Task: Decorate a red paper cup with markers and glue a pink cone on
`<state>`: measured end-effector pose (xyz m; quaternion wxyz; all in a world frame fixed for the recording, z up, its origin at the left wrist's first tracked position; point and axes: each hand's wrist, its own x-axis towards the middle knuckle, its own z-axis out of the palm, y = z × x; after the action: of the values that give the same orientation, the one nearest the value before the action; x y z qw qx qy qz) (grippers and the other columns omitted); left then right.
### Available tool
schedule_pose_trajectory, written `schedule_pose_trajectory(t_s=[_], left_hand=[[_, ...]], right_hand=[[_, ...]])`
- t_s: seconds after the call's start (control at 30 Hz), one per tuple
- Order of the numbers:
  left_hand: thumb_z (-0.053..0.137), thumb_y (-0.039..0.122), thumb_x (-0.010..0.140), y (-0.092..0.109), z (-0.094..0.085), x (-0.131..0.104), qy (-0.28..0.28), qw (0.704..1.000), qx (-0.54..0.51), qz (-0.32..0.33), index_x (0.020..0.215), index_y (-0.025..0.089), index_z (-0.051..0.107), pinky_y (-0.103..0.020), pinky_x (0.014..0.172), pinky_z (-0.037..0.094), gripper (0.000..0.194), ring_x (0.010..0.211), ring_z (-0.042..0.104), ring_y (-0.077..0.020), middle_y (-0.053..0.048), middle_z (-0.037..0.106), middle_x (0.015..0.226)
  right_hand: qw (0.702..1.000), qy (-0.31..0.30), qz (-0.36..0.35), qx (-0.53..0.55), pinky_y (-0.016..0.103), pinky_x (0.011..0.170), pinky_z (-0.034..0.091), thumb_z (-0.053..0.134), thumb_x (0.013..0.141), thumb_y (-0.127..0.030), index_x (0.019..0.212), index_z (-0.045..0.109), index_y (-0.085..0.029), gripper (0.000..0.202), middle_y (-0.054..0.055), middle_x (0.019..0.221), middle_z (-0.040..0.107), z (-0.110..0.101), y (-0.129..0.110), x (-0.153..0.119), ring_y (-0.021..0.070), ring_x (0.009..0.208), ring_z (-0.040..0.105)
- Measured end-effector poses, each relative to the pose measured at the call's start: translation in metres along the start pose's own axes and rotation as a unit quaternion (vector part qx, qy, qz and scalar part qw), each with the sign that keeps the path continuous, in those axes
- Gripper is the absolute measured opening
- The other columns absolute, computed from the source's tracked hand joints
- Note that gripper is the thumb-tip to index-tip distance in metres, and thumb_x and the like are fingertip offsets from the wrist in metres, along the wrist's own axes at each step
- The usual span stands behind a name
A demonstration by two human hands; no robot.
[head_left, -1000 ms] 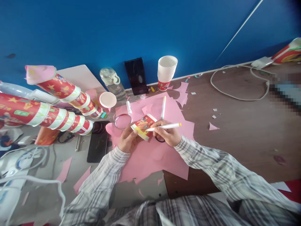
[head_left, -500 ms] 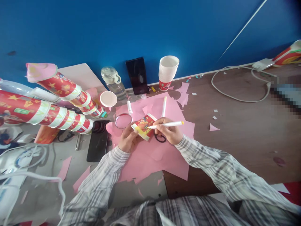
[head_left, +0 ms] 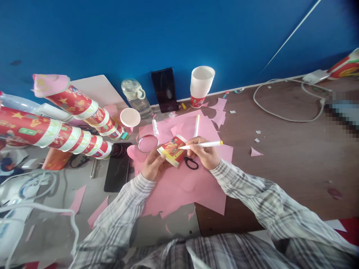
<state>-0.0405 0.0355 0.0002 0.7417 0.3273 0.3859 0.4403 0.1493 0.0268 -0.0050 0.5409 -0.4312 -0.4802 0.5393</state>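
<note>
On pink paper, black loop now uncovered, left grip holds red cup, right grip marker.

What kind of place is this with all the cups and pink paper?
It looks like a craft desk, maybe in an office or at home: there are cut pink paper, stacked paper cups and a marker in the right hand.
</note>
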Motion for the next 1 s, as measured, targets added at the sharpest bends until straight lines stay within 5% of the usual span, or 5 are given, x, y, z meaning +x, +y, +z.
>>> schedule_pose_trajectory(t_s=[0.13, 0.27, 0.53, 0.83, 1.0], left_hand=[[0.071, 0.033, 0.062, 0.0, 0.0, 0.0, -0.007, 1.0, 0.004, 0.004, 0.108, 0.021, 0.049, -0.044, 0.066, 0.056, 0.053, 0.087, 0.06, -0.0272, -0.01, 0.061, 0.103], [0.07, 0.033, 0.062, -0.001, -0.001, 0.0, -0.004, 1.0, 0.013, 0.004, 0.107, 0.022, 0.049, -0.045, 0.066, 0.056, 0.05, 0.088, 0.06, -0.0281, -0.009, 0.061, 0.101], [0.07, 0.033, 0.063, -0.003, -0.002, 0.0, -0.002, 1.0, 0.02, 0.012, 0.107, 0.022, 0.049, -0.04, 0.064, 0.056, 0.05, 0.087, 0.059, -0.0268, -0.009, 0.061, 0.101], [0.069, 0.032, 0.064, -0.004, -0.002, -0.001, -0.003, 0.999, 0.028, 0.018, 0.107, 0.021, 0.049, -0.043, 0.065, 0.056, 0.049, 0.089, 0.059, -0.0288, -0.01, 0.061, 0.103], [0.066, 0.032, 0.067, -0.003, -0.001, 0.0, -0.027, 0.999, 0.015, 0.018, 0.107, 0.019, 0.049, -0.044, 0.066, 0.056, 0.045, 0.082, 0.061, -0.0258, -0.011, 0.062, 0.099]], right_hand=[[0.998, -0.054, 0.0, -0.027, 0.021, 0.037, 0.036, 0.055, 0.078, -0.05, 0.088, 0.058, -0.016, 0.036, 0.001, 0.058, 0.061, 0.002, 0.0, -0.002, 0.0084, 0.04, 0.043], [1.0, -0.016, 0.011, -0.014, 0.023, 0.041, 0.041, 0.057, 0.075, -0.052, 0.085, 0.058, -0.016, 0.038, 0.001, 0.058, 0.06, 0.003, 0.001, -0.004, 0.0109, 0.044, 0.049], [0.999, -0.043, 0.013, -0.031, 0.021, 0.036, 0.035, 0.054, 0.079, -0.049, 0.09, 0.058, -0.016, 0.034, 0.001, 0.061, 0.061, 0.006, 0.006, -0.009, 0.0087, 0.04, 0.044], [0.997, -0.028, -0.021, -0.07, 0.023, 0.041, 0.041, 0.052, 0.082, -0.044, 0.091, 0.059, -0.017, 0.03, 0.002, 0.064, 0.063, 0.007, 0.003, -0.009, 0.0102, 0.044, 0.049], [0.994, -0.081, -0.028, -0.072, 0.026, 0.048, 0.048, 0.055, 0.081, -0.042, 0.091, 0.061, -0.016, 0.029, 0.002, 0.062, 0.063, 0.008, 0.0, -0.011, 0.0136, 0.051, 0.057]])
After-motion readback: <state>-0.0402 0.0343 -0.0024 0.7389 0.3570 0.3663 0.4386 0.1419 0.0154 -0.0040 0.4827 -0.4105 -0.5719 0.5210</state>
